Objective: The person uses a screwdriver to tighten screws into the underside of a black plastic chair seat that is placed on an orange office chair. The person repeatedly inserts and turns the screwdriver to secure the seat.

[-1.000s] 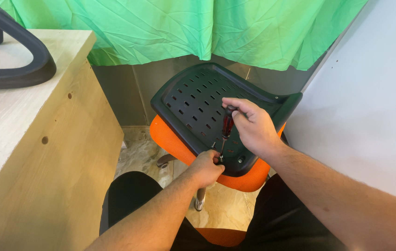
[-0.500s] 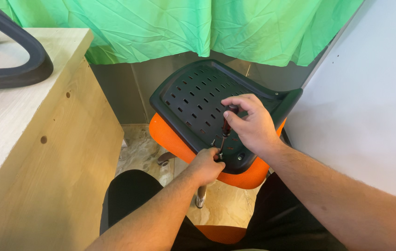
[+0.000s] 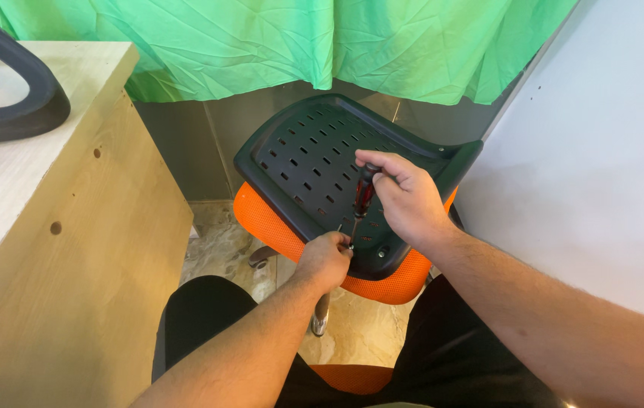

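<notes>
Right hand (image 3: 406, 198) closed around red-and-black-handled screwdriver (image 3: 361, 198) held upright, left hand (image 3: 325, 258) fingers pinched at its tip, steadying it on perforated black plastic seat pan (image 3: 314, 162) over orange mesh cushion (image 3: 265, 223).

Red-handled screwdriver (image 3: 362, 198) stands nearly upright, tip down on the black slotted chair-seat underside (image 3: 314, 162), orange cushion (image 3: 273, 227) peeking out below.

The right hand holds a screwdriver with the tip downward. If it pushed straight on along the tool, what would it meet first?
Probably the black perforated seat shell, near where the left hand steadies the tip; the right hand grips the screwdriver.
</notes>
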